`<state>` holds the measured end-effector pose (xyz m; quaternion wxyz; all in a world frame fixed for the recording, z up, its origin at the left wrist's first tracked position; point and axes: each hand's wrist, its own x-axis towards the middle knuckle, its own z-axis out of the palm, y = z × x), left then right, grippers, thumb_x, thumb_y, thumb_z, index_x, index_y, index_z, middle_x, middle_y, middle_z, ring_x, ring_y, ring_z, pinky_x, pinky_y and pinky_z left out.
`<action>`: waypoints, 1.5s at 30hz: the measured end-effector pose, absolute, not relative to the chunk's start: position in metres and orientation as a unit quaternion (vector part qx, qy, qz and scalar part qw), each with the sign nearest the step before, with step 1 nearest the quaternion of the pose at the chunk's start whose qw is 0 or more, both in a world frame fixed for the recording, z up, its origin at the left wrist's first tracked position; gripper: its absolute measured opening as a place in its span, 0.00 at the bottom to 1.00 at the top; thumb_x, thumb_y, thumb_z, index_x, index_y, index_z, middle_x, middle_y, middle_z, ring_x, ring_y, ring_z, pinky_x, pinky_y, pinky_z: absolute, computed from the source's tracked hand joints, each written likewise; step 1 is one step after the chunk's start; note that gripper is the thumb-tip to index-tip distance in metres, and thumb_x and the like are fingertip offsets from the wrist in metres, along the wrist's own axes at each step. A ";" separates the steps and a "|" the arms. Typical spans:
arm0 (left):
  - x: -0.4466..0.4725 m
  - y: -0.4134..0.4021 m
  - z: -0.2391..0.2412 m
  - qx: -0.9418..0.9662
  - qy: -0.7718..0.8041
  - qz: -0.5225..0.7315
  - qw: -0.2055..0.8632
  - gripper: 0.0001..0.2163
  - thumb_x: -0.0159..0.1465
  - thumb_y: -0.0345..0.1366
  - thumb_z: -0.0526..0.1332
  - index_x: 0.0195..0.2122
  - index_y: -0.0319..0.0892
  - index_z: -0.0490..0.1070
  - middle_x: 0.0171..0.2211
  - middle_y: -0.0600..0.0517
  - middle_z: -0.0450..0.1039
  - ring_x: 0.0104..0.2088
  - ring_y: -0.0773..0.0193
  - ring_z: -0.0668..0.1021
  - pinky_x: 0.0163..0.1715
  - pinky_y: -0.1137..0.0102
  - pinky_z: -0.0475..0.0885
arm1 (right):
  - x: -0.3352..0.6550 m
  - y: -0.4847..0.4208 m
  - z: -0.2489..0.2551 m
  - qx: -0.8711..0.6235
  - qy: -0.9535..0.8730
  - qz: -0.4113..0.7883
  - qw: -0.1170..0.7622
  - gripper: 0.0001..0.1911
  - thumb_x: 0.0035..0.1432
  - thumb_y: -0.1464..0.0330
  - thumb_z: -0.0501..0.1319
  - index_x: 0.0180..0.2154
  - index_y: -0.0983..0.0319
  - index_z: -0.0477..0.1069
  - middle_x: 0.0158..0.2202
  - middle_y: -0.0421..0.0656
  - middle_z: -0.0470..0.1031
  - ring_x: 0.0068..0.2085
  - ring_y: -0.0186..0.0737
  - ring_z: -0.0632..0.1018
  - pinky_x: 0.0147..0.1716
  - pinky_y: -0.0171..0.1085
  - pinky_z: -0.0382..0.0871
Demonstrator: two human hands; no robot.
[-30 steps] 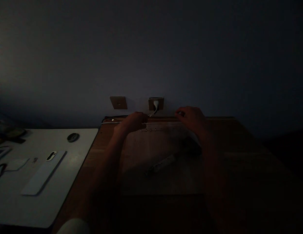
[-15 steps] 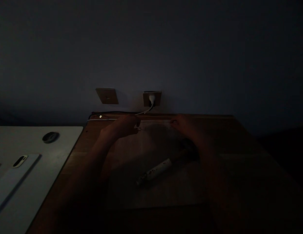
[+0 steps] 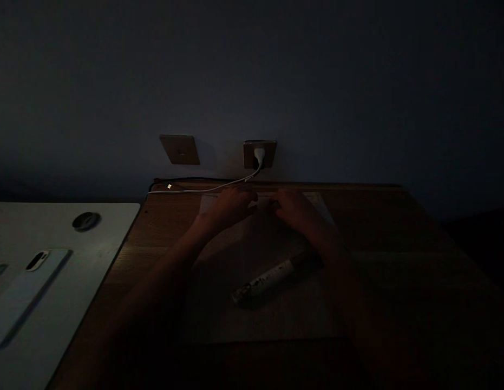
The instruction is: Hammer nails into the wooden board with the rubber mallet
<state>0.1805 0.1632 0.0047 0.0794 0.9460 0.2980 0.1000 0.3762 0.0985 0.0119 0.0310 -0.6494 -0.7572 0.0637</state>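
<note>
My left hand (image 3: 232, 205) and my right hand (image 3: 291, 208) are close together over the far edge of a pale, see-through-looking sheet (image 3: 219, 319) on the wooden table. The fingers of both hands are curled in. Anything small between them is lost in the dark. On the sheet, nearer to me, lies a tool that looks like a hammer (image 3: 272, 275), its handle wrapped in spotted white. My right forearm hides its far end.
A white cable (image 3: 195, 190) runs along the table's back edge to a plug (image 3: 259, 155) in the wall socket. Another wall plate (image 3: 181, 150) is further left. A phone (image 3: 30, 298) and a dark round object (image 3: 86, 221) rest on the white surface at left.
My left hand has moved right, towards my right hand, which has shifted slightly left. The small bright thing at my left fingertips no longer shows. The view has tilted slightly.
</note>
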 end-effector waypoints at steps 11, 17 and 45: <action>0.187 0.161 -0.004 0.938 0.321 0.086 0.092 0.11 0.69 0.29 0.58 0.46 0.37 0.80 0.46 0.42 0.79 0.45 0.56 0.81 0.44 0.66 0.73 | 0.374 0.098 0.002 -0.643 -0.762 0.051 0.068 0.13 0.60 0.78 0.60 0.46 0.66 0.78 0.49 0.53 0.78 0.52 0.48 0.76 0.52 0.40 0.65; 0.184 0.163 0.006 0.930 0.313 0.136 0.136 0.08 0.68 0.33 0.62 0.44 0.38 0.80 0.41 0.45 0.79 0.41 0.58 0.80 0.43 0.67 0.72 | 0.374 0.096 0.023 -0.625 -0.768 0.095 0.103 0.13 0.57 0.75 0.62 0.43 0.65 0.81 0.43 0.48 0.81 0.45 0.46 0.79 0.45 0.38 0.67; 0.171 0.172 0.004 0.953 0.303 0.023 0.010 0.10 0.70 0.33 0.58 0.43 0.35 0.79 0.46 0.40 0.80 0.46 0.52 0.81 0.44 0.64 0.73 | 0.385 0.093 0.021 -0.674 -0.737 0.038 -0.022 0.11 0.66 0.74 0.60 0.45 0.65 0.80 0.51 0.53 0.81 0.55 0.51 0.78 0.53 0.41 0.67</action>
